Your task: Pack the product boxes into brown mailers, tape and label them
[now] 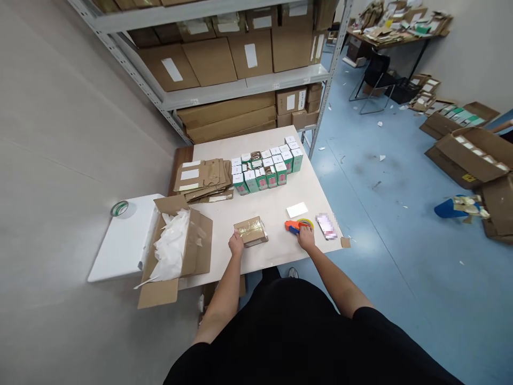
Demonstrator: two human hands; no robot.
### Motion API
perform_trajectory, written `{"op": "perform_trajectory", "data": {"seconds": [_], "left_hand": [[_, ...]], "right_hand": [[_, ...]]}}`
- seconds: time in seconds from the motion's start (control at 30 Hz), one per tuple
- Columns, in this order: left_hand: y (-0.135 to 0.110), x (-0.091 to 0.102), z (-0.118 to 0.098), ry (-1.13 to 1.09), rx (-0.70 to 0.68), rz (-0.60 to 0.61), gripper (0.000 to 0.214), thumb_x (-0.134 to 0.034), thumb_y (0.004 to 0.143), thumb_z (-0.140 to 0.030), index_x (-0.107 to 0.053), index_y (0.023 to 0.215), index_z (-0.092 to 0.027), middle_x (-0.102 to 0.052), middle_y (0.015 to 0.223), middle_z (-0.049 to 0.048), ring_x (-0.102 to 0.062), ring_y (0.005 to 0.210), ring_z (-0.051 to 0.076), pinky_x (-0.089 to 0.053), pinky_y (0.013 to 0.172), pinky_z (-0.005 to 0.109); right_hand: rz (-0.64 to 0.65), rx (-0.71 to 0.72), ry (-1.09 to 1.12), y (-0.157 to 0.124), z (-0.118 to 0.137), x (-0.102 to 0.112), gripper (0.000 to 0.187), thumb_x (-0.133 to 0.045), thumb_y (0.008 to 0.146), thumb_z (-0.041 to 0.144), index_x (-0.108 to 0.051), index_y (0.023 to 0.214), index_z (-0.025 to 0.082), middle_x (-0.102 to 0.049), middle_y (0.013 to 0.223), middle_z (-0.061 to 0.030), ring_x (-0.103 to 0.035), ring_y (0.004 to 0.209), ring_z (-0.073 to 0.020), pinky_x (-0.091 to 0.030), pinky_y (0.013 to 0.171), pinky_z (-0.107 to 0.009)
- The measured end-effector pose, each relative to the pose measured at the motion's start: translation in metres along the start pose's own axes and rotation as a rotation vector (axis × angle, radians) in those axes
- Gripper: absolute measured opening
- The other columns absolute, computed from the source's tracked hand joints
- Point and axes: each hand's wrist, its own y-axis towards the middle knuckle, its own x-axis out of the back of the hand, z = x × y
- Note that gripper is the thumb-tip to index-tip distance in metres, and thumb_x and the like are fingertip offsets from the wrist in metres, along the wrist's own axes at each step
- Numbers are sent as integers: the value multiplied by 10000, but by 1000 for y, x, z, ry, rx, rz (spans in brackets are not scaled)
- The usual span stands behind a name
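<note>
A small cardboard box lies on the table with shiny clear tape across its top. My left hand grips it at its left end, fingers partly hidden behind the box. To the right, my right hand is closed around an orange and blue tape dispenser, which carries a yellow-rimmed roll and rests on or just over the table. A white card or slip lies just beyond the dispenser. Right of that hand is a phone with its screen lit and blurred.
An open carton with white packing material stands at left. Flattened cardboard and several green-white boxes line the table's far side. Behind rises a shelf rack of cartons. A tape roll lies far left.
</note>
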Motion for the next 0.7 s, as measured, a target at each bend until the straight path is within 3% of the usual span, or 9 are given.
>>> {"op": "perform_trajectory", "data": {"seconds": [0.13,0.27,0.33,0.37,0.47,0.53,0.6,0.7], "left_hand": [[2,-1,2,12,11,9,683,-204,1063,-518,-764,1099,-129,-763,1107,195,-703,1053,317,-526,899,376],[2,-2,2,57,-17,12,638,-209,1072,-474,-744,1160,-140,-756,1151,186,-692,1093,311,-509,944,383],[2,-2,0,82,-42,22,619,-210,1075,-456,-737,1168,-144,-753,1158,184,-689,1107,312,-501,961,391],[2,-2,-1,91,-50,28,616,-208,1076,-452,-734,1163,-144,-751,1160,186,-687,1112,313,-498,965,395],[2,-2,-5,98,-60,40,610,-209,1075,-450,-730,1135,-139,-748,1154,195,-689,1114,317,-500,966,398],[1,-1,-7,86,-71,57,593,-226,1071,-460,-726,1118,-145,-753,1134,187,-693,1104,314,-507,958,392],[-1,0,-7,56,-87,84,563,-256,1066,-472,-720,1104,-155,-757,1127,176,-693,1105,312,-510,959,390],[-4,3,-7,-43,-89,131,494,-342,1048,-493,-708,1105,-166,-757,1151,160,-688,1121,308,-512,975,395]], "right_hand": [[99,-171,12,-11,-29,-7,318,-587,894,202,-633,1197,118,-693,1231,-224,-595,1255,-390,-405,1079,-535],[53,-216,79,-9,-19,3,394,-647,884,288,-665,1239,118,-673,1296,-251,-567,1304,-432,-376,1107,-580],[24,-158,140,1,7,14,420,-629,920,338,-668,1285,133,-651,1354,-236,-551,1336,-400,-379,1124,-517],[31,-109,186,7,26,18,411,-582,959,369,-664,1311,172,-674,1346,-186,-591,1302,-341,-419,1099,-438],[166,116,484,20,93,22,419,-440,1037,436,-674,1314,227,-702,1338,-96,-633,1258,-268,-463,1046,-341],[264,202,531,20,135,16,452,-470,1022,455,-636,1371,221,-677,1381,-96,-611,1295,-280,-463,1048,-339],[307,205,499,17,165,7,523,-554,976,414,-561,1450,192,-674,1374,-128,-623,1268,-311,-471,1031,-356],[325,65,524,18,181,0,535,-608,926,372,-583,1412,149,-687,1331,-168,-641,1223,-336,-482,997,-374]]}}
